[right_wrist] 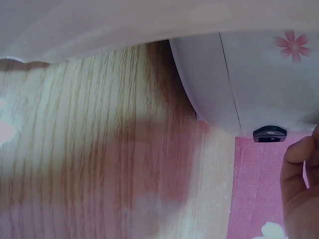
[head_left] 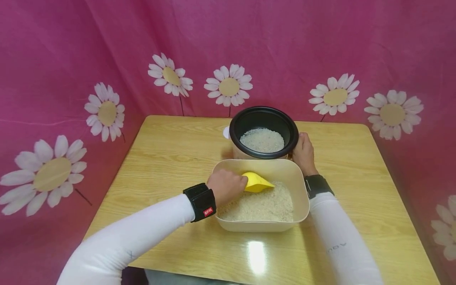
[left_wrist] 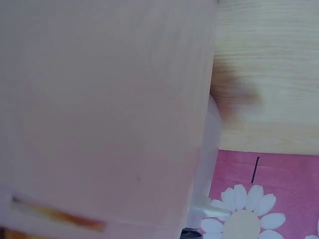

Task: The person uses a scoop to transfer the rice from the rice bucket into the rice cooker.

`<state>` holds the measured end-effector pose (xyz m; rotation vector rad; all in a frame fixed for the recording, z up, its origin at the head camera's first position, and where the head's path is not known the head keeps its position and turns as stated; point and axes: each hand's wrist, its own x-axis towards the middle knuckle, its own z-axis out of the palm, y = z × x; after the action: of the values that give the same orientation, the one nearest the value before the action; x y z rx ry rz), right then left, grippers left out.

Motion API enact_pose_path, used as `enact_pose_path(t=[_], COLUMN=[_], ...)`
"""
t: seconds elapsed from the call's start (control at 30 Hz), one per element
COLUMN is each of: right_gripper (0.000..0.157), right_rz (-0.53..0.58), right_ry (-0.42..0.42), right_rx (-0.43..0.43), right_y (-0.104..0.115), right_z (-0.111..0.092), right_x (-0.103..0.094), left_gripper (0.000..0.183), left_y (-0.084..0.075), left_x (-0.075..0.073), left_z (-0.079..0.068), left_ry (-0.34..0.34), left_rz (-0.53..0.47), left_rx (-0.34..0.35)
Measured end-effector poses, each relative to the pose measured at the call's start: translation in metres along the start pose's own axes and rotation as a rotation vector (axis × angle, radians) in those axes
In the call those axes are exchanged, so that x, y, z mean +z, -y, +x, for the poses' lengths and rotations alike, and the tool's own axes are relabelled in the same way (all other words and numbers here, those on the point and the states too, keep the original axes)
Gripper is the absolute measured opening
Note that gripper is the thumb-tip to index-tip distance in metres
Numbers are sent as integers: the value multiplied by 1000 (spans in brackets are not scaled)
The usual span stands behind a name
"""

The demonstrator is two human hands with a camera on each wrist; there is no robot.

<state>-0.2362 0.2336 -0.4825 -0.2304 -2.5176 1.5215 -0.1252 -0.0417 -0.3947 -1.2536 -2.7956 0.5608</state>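
**A left hand (head_left: 226,186) gripped a yellow scoop (head_left: 257,182) inside a bin (head_left: 298,194), and a black pot (head_left: 264,154) stood just beyond**

From the left, a white-sleeved arm (head_left: 142,237) reached up and inward across a wooden table (head_left: 171,158). A black band (head_left: 199,202) circled its wrist. The left hand was over the bin's left part, back uppermost, fingers curled tightly round the scoop's handle. The scoop's long axis ran roughly left to right, its pointed tip toward the right, near the far edge of the rice (head_left: 267,206) in the bin. Whether the scoop carried any grains could not be told.

The black pot was beyond the bin and slightly right of the left hand, so the way from scoop to pot led forward, over the bin's far rim. Pale rice (head_left: 263,139) covered the pot's floor. The pot sat in a white cooker body (right_wrist: 269,84).

At the right, the other arm (head_left: 345,233) passed beside the bin. The right hand (head_left: 304,152), the nearer one to the pot, held the cooker's right side with bent fingers; its exact grip was partly hidden.
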Motion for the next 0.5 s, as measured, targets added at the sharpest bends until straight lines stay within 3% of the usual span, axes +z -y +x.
enact_pose_path(t=[0.17,0.37,0.5], right_gripper=[52,50,49], right_rz=[-17,-17,23], right_ry=[-33,-30,-11], right_rx=[-17,-20,1], right_y=[0,-2,-1], right_z=[1,0,-1], right_x=[3,4,3], left_gripper=[8,9,10], left_y=[-3,-5,-5], left_x=[4,4,4], left_z=[4,9,9], left_ry=[8,81,62], left_rz=[-47,-96,-96], left_rx=[-25,-41,-39])
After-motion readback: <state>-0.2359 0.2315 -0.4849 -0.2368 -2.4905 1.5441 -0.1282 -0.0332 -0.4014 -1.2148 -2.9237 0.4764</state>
